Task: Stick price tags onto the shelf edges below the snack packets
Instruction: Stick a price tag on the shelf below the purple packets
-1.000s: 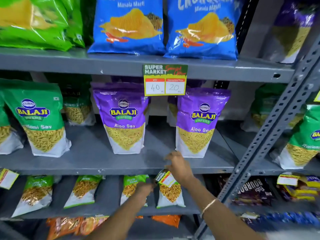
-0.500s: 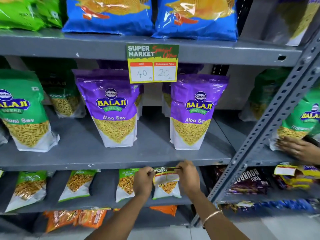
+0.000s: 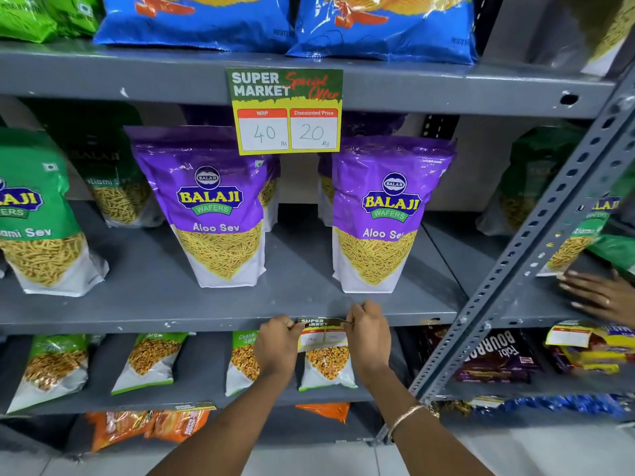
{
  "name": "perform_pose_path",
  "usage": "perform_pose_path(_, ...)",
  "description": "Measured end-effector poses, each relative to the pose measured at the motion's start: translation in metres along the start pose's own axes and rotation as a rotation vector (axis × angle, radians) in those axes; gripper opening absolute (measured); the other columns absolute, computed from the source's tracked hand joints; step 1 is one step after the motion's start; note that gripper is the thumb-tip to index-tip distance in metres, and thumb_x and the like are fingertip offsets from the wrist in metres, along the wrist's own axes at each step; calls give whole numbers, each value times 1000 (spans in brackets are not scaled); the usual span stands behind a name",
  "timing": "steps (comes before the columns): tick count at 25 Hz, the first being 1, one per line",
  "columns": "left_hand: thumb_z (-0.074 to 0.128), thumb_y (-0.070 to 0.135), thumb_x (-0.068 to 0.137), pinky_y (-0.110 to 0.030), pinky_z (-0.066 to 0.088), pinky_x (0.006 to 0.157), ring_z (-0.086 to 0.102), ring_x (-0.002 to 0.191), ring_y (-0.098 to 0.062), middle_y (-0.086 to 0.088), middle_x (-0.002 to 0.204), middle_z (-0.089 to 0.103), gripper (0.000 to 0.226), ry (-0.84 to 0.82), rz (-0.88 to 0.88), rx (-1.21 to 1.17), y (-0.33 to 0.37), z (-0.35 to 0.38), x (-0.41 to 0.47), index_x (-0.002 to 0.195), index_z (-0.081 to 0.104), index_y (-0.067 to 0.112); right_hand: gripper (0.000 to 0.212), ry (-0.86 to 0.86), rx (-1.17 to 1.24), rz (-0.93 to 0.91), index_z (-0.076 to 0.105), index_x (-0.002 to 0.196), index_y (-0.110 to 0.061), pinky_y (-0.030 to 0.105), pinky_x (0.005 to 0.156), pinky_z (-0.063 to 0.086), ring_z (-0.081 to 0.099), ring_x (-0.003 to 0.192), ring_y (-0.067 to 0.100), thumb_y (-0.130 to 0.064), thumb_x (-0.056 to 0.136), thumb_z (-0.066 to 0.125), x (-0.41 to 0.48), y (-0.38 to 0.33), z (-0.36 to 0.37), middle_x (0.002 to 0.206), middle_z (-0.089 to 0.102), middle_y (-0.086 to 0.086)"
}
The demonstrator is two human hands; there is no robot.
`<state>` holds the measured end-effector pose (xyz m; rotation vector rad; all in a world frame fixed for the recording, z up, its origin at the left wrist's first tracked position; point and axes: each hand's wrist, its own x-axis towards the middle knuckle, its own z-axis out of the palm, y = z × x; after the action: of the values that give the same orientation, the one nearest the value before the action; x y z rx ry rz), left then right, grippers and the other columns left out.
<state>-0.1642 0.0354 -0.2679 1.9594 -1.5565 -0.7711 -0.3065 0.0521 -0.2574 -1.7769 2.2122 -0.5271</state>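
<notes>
A green and yellow price tag [image 3: 320,333] lies against the front edge of the grey middle shelf [image 3: 137,322], below two purple Aloo Sev packets [image 3: 214,214] [image 3: 388,221]. My left hand [image 3: 276,345] pinches the tag's left end and my right hand [image 3: 367,333] pinches its right end, both pressed at the shelf edge. Another price tag [image 3: 287,111], marked 40 and 20, hangs stuck on the upper shelf edge [image 3: 103,80] below the blue chip packets [image 3: 381,25].
Green sev packets [image 3: 37,221] stand at the left. Small packets [image 3: 147,359] fill the shelf below. A perforated grey upright [image 3: 536,235] slants across the right. Another person's hand [image 3: 601,297] rests on the neighbouring shelf at the far right, above biscuit packs [image 3: 498,355].
My hands lifted the tag from below the shelf up to its front edge and now hold it stretched flat by both ends. Another person's hand came in at the right.
</notes>
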Motion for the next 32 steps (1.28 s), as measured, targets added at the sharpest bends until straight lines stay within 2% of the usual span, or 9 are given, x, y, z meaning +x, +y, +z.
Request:
perform_pose_path(3,75,31,103,-48,52,98,65,129,-42,-20,131,74,21,18,146,273,10,-15,-7,102,69,11,67,-37,-105,-7,74,85,-7,39,55,67,78,69,33,-14,34,117,2,-4,-5,80,78,13)
perform_pose_path(6,67,42,106,-43,31,133,27,167,-31,-8,177,34,66,-61,290,508,12,-16,-1,162,41,20,57,-79,-162,-175,57,149,-3,44,121,52,57,148,34,-15,99,83,10,-7,-12,158,61,17)
perform_pose_path(8,59,40,111,-45,13,142,5,174,-26,-4,187,11,71,-119,354,538,19,-16,8,170,26,21,60,-143,-171,-223,38,167,-10,36,138,32,31,168,22,-14,113,62,16,-9,-14,180,37,7)
perform_pose_path(16,52,37,114,-48,4,143,7,174,-22,-2,187,13,67,-131,358,515,16,-10,22,172,22,18,64,-60,-200,-263,38,167,-4,29,138,33,35,169,21,-17,111,68,22,-1,4,181,36,15)
perform_pose_path(18,52,37,114,-47,5,143,8,174,-22,-2,187,13,67,-121,368,498,16,-9,26,172,23,19,77,-27,-196,-251,82,125,-1,24,100,68,81,127,21,-19,58,114,26,4,9,135,85,14)
perform_pose_path(21,50,37,115,-47,5,143,7,174,-22,-2,187,13,67,-98,371,535,15,-7,25,172,21,18,83,-3,-179,-301,94,85,-14,19,61,70,91,81,11,-32,8,118,35,17,23,90,95,-2)
perform_pose_path(24,48,38,115,-47,6,143,6,174,-23,-2,187,12,67,-116,368,622,17,-8,28,172,19,18,80,-11,-173,-273,93,89,-13,18,65,71,91,86,11,-31,15,118,35,16,19,94,95,0)
perform_pose_path(28,49,28,115,-47,14,142,15,173,-22,-3,186,20,62,-194,360,536,9,-18,28,171,24,13,62,-85,-106,-320,46,163,-10,28,130,44,46,163,18,-19,108,72,29,8,-4,178,43,10)
perform_pose_path(32,54,45,82,-27,71,88,85,116,-11,8,121,90,51,-65,356,348,-63,-90,18,112,88,21,50,127,-74,-463,78,124,11,42,113,46,83,116,47,-25,89,79,31,-34,9,130,82,32)
